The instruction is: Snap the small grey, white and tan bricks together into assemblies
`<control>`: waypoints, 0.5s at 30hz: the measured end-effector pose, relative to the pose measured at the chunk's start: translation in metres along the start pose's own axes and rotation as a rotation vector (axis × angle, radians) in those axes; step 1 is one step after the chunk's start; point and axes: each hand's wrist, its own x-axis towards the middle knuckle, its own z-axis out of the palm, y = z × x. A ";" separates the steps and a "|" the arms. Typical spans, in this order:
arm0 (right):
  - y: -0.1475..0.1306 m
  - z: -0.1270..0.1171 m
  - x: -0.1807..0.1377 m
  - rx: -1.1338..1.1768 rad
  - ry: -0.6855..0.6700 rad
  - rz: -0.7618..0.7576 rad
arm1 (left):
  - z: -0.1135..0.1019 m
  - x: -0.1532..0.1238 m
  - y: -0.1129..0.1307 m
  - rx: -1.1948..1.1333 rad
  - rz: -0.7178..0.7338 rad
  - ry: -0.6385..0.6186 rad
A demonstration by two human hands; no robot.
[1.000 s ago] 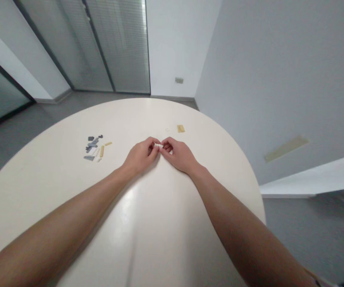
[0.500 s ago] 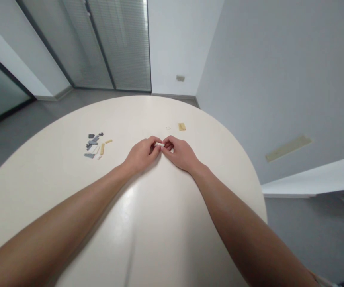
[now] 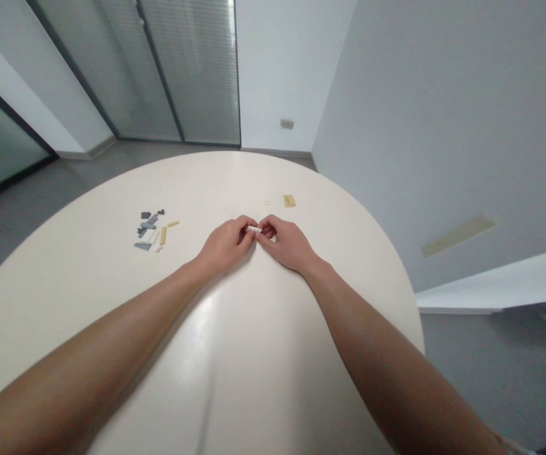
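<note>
Both hands meet at the middle of a round cream table [image 3: 235, 354]. My left hand [image 3: 224, 244] and my right hand [image 3: 286, 243] each pinch one end of a small white piece [image 3: 253, 229], fingers curled tight around it. Most of the piece is hidden by the fingertips. To the left lies a small heap of grey, white and tan bricks [image 3: 152, 231]. A tan plate [image 3: 289, 201] and a tiny white bit [image 3: 267, 203] lie just beyond my right hand.
The table's curved edge runs close on the right, with grey floor beyond. Glass partitions with blinds [image 3: 178, 69] stand behind the table, and a grey wall [image 3: 443, 114] rises on the right.
Both hands stay pinched on the white piece in the same spot. The view has shifted slightly, nothing else has moved.
</note>
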 end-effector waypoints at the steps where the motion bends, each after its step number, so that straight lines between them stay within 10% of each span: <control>1: 0.000 0.000 0.000 -0.001 0.000 0.000 | 0.000 0.000 0.000 0.000 0.002 -0.001; 15: 0.000 -0.001 0.000 -0.007 -0.014 0.006 | -0.001 0.000 0.001 0.012 -0.004 -0.005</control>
